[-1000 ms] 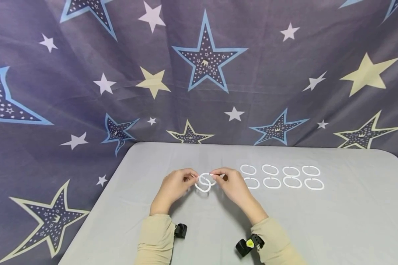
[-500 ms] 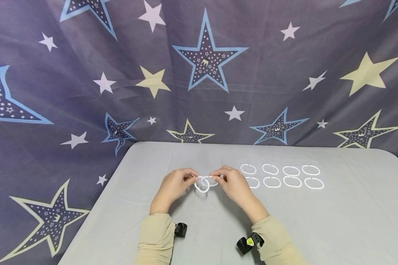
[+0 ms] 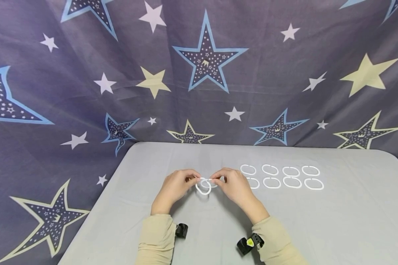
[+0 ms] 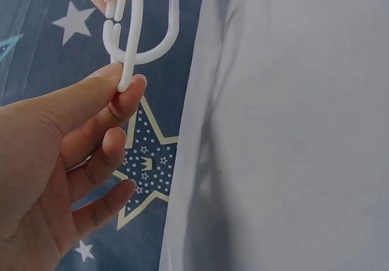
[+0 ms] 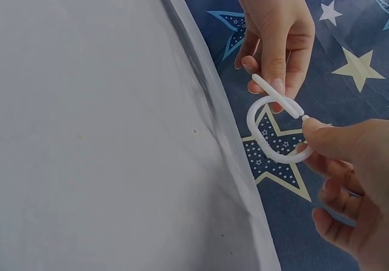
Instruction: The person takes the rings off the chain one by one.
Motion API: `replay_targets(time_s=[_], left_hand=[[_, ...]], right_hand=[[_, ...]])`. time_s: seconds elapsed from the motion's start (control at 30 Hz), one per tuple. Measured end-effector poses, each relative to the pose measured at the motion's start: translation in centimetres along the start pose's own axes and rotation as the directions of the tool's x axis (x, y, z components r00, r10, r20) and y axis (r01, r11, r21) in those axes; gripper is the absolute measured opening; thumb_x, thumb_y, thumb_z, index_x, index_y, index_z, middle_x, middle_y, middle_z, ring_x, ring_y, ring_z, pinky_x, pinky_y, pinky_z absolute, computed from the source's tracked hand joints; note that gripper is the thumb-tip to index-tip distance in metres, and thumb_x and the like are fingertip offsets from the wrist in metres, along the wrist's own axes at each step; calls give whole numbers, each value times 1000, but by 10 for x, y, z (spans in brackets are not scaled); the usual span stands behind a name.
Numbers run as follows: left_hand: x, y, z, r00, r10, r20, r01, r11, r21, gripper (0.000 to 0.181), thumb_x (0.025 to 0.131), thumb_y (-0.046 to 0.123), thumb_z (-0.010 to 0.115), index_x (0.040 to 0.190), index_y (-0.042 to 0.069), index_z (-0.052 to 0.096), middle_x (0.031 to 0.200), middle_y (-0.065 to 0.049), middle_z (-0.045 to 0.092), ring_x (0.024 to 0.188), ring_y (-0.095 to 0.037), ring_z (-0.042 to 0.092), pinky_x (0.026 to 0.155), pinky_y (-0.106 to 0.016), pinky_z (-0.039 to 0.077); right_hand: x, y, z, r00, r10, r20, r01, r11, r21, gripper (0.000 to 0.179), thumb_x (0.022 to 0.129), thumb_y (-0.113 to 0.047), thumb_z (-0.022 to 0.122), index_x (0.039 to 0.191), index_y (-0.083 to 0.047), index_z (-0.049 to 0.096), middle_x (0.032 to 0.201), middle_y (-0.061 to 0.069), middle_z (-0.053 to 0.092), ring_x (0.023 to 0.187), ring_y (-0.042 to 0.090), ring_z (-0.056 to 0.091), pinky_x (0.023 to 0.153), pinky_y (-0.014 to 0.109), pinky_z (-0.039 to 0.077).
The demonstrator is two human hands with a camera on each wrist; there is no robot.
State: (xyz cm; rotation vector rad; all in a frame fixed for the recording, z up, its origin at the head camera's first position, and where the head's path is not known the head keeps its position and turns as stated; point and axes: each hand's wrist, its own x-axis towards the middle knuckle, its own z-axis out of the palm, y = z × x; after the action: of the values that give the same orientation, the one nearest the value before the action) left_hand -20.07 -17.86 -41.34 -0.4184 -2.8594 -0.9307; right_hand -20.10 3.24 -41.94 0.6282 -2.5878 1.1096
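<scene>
Two white plastic oval links, each a thin loop, cross one another between the hands above the table. In the head view the left hand pinches the near link between thumb and index finger. The right hand pinches the other link by its right side. Seen from the left wrist, the left hand's link stands nearly edge-on across the right hand's rounder link. A small gap shows beside the right fingertips in the right wrist view. Whether one link is threaded through the other, I cannot tell.
Several more white links lie in two rows on the grey-covered table, just right of the right hand. A dark curtain with stars hangs behind and left of the table. Black wrist cameras sit at both cuffs.
Both links have tilted, so their overlap looks flatter in the head view. The left hand has shifted slightly right, closer to the right hand. Each hand keeps its pinch; the links on the table are unmoved.
</scene>
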Motion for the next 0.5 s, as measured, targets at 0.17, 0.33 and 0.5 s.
replay_targets(time_s=[0.17, 0.33, 0.5], left_hand=[[0, 1, 0, 1000, 11, 7, -11, 1000, -5, 5, 88, 24, 75, 93, 25, 76, 80, 14, 67, 74, -5, 59, 73, -35, 47], [-1, 2, 0, 1000, 22, 15, -22, 1000, -22, 5, 88, 23, 75, 92, 25, 76, 82, 12, 68, 75, -7, 60, 74, -36, 48], [-1, 1, 1, 998, 42, 38, -40, 998, -55, 6, 88, 23, 74, 94, 23, 76, 85, 13, 69, 79, -7, 61, 76, -38, 49]], right_hand=[[0, 2, 0, 998, -54, 26, 55, 998, -30, 5, 82, -16, 80, 87, -17, 79, 78, -11, 63, 58, 4, 44, 55, 25, 38], [-1, 3, 1, 997, -71, 24, 72, 997, -36, 5, 82, -16, 80, 87, -17, 79, 77, -11, 63, 59, 4, 44, 56, 25, 39], [-1, 4, 0, 995, -97, -1, 96, 994, -56, 9, 80, -12, 81, 85, -19, 78, 80, -11, 67, 67, 7, 57, 64, 29, 47]])
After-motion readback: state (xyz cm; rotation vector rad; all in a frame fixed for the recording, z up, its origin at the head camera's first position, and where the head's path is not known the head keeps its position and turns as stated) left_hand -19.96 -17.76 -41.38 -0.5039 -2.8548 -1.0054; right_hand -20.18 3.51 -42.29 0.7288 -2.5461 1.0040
